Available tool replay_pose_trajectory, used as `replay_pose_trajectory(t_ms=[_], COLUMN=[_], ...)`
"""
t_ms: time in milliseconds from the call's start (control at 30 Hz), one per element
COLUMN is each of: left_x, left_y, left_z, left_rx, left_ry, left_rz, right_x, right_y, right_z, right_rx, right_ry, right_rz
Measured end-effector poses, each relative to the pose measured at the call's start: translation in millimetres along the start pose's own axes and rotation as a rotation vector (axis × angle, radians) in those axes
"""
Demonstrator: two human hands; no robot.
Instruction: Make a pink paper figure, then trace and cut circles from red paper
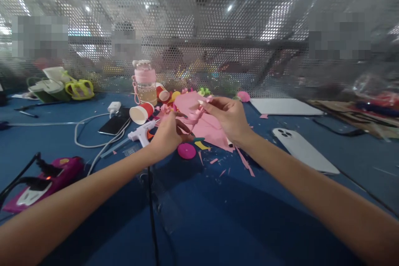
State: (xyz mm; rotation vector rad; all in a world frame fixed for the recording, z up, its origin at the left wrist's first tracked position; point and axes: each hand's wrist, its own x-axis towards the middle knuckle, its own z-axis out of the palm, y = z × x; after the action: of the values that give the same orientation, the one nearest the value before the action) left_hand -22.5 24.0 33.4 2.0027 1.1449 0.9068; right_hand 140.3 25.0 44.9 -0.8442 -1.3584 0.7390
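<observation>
Both my hands are raised over a blue table (199,216). My left hand (168,135) is closed around the lower end of a curled pink paper strip (195,117). My right hand (229,118) pinches the strip's upper end between thumb and fingertips. Beneath them lies a sheet of pink paper (207,126) with pink offcuts scattered around. A round pink disc (186,151) lies just below my left hand. A white glue gun (141,133) rests to its left.
A pink-lidded bottle (145,82), tipped red paper cups (141,113), a black phone (114,124) with a white charger cable, a white phone (305,150) face down, a magenta tool (46,178) at left, a white sheet (285,107). A perforated screen stands behind the table.
</observation>
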Motion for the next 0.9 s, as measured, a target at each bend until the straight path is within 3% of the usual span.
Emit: replay_pose_trajectory(t_ms=[233, 367, 533, 667, 900], left_x=[0.7, -2.5, 2.4, 4.3, 1.3], left_y=[-7.7, -14.8, -16.9, -18.7, -18.9], left_z=[-12.3, -14.0, -12.3, -11.0, -12.2], left_rx=[0.496, 0.681, 0.857, 0.931, 0.931], left_ry=[-0.26, -0.341, -0.482, -0.578, -0.594], left_rz=[0.047, -0.028, 0.085, 0.117, 0.174], right_x=[-2.7, -12.6, -21.5, -25.1, -28.5], right_y=[1.9, 10.7, 16.7, 17.6, 23.7], right_z=[-8.9, -0.2, 6.3, 6.6, 4.9], right_rx=[-0.02, 0.013, -0.011, -0.042, -0.023], right_ry=[-0.017, -0.068, -0.123, -0.137, -0.175], right_rz=[-0.042, -0.046, -0.046, -0.04, -0.005])
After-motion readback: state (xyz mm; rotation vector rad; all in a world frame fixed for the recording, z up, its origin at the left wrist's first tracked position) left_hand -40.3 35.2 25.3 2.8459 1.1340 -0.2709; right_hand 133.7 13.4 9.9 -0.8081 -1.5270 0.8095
